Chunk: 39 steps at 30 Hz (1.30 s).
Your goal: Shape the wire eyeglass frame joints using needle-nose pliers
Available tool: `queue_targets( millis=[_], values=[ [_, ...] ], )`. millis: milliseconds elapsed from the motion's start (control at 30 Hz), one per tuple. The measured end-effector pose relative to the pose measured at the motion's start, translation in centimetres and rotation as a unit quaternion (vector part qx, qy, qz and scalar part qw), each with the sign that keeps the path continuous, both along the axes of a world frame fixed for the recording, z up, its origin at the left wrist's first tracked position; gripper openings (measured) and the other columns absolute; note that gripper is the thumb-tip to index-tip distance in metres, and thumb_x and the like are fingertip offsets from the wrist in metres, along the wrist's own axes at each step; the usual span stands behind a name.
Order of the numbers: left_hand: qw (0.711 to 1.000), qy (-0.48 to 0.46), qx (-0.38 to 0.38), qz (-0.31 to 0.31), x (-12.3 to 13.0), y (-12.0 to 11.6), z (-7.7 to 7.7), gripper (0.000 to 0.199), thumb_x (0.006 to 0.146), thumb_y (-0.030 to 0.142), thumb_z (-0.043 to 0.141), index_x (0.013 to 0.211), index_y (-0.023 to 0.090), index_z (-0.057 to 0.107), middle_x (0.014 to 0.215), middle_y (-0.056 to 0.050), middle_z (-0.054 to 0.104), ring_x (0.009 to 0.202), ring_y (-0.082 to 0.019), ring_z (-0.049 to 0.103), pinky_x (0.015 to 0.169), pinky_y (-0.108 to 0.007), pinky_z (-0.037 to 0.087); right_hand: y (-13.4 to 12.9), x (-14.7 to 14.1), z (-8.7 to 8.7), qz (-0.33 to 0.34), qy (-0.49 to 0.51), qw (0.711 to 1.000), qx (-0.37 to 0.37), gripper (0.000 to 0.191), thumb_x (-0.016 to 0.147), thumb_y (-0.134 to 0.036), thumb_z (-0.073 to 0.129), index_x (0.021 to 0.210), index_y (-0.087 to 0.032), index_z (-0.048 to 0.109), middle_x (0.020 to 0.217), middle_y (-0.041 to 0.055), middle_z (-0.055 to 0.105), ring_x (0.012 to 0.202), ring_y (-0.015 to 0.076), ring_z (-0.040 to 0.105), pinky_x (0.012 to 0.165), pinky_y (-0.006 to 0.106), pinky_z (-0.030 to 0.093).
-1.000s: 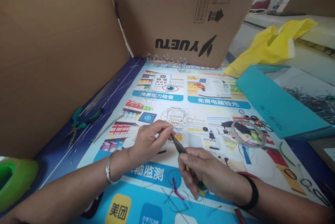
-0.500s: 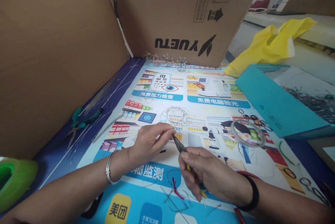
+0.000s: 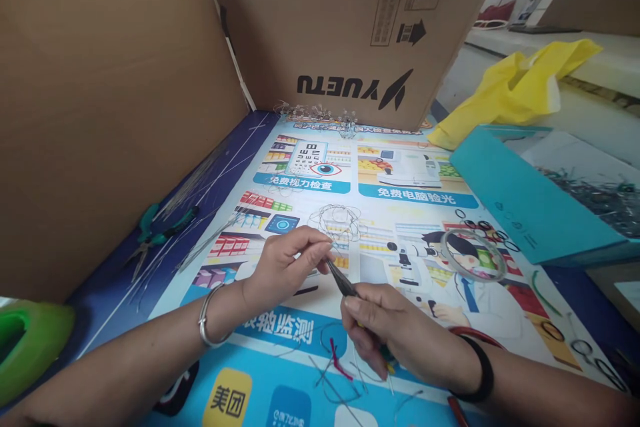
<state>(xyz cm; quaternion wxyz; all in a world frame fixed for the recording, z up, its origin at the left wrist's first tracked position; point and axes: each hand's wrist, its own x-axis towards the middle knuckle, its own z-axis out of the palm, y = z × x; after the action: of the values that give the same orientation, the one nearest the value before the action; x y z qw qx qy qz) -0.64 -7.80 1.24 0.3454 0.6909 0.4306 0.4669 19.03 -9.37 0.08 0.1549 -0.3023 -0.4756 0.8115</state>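
My left hand (image 3: 295, 267) pinches a thin wire near the middle of the printed mat, thumb and forefinger pressed together. Wrapped around the handles of long-nosed pliers (image 3: 341, 278) is my right hand (image 3: 387, 324); the plier tips point up-left and meet the left fingertips. What lies between the tips is too small to make out. Just beyond the fingers a loose ring of bent wire (image 3: 336, 222) lies on the mat. Wire scraps and a pink-red piece (image 3: 340, 360) lie below the hands.
Teal-handled pliers (image 3: 163, 230) and straight wires lie at left, near green tape (image 3: 30, 347). Cardboard walls (image 3: 320, 27) stand behind and left. At right are a clear ring (image 3: 473, 254), small dark rings, a turquoise box (image 3: 530, 207) of metal pieces and a yellow bag (image 3: 520, 90).
The pliers in my right hand have turned slightly, and their yellow handle shows less. My left fingers have shifted a little; both hands stay in nearly the same place.
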Motion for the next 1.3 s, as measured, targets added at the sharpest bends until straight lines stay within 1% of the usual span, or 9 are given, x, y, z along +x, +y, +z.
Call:
queue_targets(
  millis=[133, 367, 467, 600, 767, 933, 1033, 1200, 1300],
  values=[
    [0.999, -0.021, -0.046, -0.008, 0.1, -0.1, 0.4, 0.016, 0.089, 0.027, 0.051, 0.084, 0.014, 0.06, 0.07, -0.001, 0.066, 0.052, -0.007, 0.061, 0.051, -0.019, 0.051, 0.0, 0.1, 0.3, 0.016, -0.033, 0.998, 0.044, 0.037, 0.086, -0.051, 0.047, 0.076, -0.016, 0.049, 0.048, -0.0065, 0.045, 0.036, 0.0049, 0.042, 0.036, 0.017, 0.028],
    [1.0, -0.012, -0.02, -0.009, 0.1, -0.3, 0.4, 0.016, 0.088, 0.026, 0.051, 0.082, 0.014, 0.059, 0.066, 0.0, 0.063, 0.05, -0.006, 0.059, 0.049, -0.018, 0.049, -0.2, 0.0, 0.8, 0.03, -0.136, 0.98, 0.138, 0.045, 0.082, -0.063, 0.041, 0.075, -0.018, 0.044, 0.051, -0.0064, 0.043, 0.04, 0.0052, 0.037, 0.038, 0.019, 0.03],
    [1.0, -0.016, -0.017, -0.013, 0.0, -0.2, 0.3, 0.015, 0.088, 0.025, 0.051, 0.081, 0.014, 0.059, 0.068, 0.0, 0.063, 0.051, -0.006, 0.058, 0.05, -0.018, 0.05, -0.2, -0.1, 1.3, 0.032, -0.164, 0.971, 0.171, 0.047, 0.082, -0.065, 0.038, 0.074, -0.019, 0.044, 0.051, -0.006, 0.042, 0.041, 0.006, 0.038, 0.039, 0.02, 0.03],
    [0.996, -0.057, -0.045, -0.05, 0.0, 0.0, 0.5, 0.012, 0.088, 0.024, 0.051, 0.085, 0.015, 0.058, 0.071, -0.001, 0.065, 0.056, -0.007, 0.06, 0.055, -0.02, 0.052, -0.2, -0.1, 1.7, 0.027, -0.161, 0.973, 0.163, 0.046, 0.082, -0.064, 0.039, 0.074, -0.019, 0.043, 0.052, -0.0059, 0.041, 0.042, 0.0063, 0.038, 0.04, 0.02, 0.031],
    [0.989, -0.083, -0.089, -0.079, 0.1, 0.2, 0.9, 0.007, 0.084, 0.022, 0.056, 0.085, 0.014, 0.057, 0.074, -0.003, 0.068, 0.065, -0.009, 0.063, 0.06, -0.02, 0.054, 0.0, 0.1, 1.1, 0.02, -0.11, 0.985, 0.132, 0.039, 0.085, -0.056, 0.042, 0.077, -0.018, 0.044, 0.053, -0.0063, 0.044, 0.04, 0.0057, 0.04, 0.04, 0.019, 0.031],
    [0.973, -0.135, -0.138, -0.126, 0.0, 0.5, 1.1, 0.005, 0.082, 0.019, 0.057, 0.082, 0.014, 0.055, 0.075, -0.003, 0.069, 0.065, -0.009, 0.065, 0.061, -0.019, 0.054, 0.2, 0.3, 0.9, 0.023, -0.101, 0.985, 0.14, 0.038, 0.087, -0.054, 0.04, 0.076, -0.018, 0.044, 0.054, -0.0059, 0.044, 0.042, 0.006, 0.04, 0.041, 0.02, 0.032],
    [0.974, -0.125, -0.14, -0.13, -0.1, 0.6, 1.0, 0.006, 0.082, 0.019, 0.058, 0.079, 0.014, 0.056, 0.071, -0.002, 0.068, 0.058, -0.007, 0.062, 0.057, -0.018, 0.052, 0.1, 0.2, 1.2, 0.033, -0.144, 0.972, 0.182, 0.039, 0.087, -0.055, 0.037, 0.073, -0.019, 0.041, 0.054, -0.0059, 0.042, 0.043, 0.0061, 0.037, 0.042, 0.02, 0.03],
    [0.979, -0.106, -0.147, -0.095, -0.2, 0.7, 1.0, 0.01, 0.081, 0.022, 0.059, 0.076, 0.014, 0.055, 0.064, 0.0, 0.065, 0.053, -0.008, 0.062, 0.053, -0.018, 0.05, -0.5, 0.0, 1.6, 0.083, -0.195, 0.92, 0.33, 0.038, 0.09, -0.047, 0.037, 0.065, -0.019, 0.037, 0.059, -0.0045, 0.04, 0.054, 0.0066, 0.034, 0.049, 0.02, 0.027],
    [0.981, -0.081, -0.157, -0.084, 0.0, 0.7, 1.1, 0.011, 0.08, 0.024, 0.059, 0.077, 0.014, 0.055, 0.065, -0.001, 0.066, 0.054, -0.01, 0.064, 0.053, -0.02, 0.05, -0.7, 0.1, 2.2, 0.079, -0.195, 0.913, 0.351, 0.037, 0.092, -0.046, 0.035, 0.066, -0.019, 0.034, 0.06, -0.0042, 0.039, 0.055, 0.0073, 0.033, 0.051, 0.021, 0.028]
  ],
)
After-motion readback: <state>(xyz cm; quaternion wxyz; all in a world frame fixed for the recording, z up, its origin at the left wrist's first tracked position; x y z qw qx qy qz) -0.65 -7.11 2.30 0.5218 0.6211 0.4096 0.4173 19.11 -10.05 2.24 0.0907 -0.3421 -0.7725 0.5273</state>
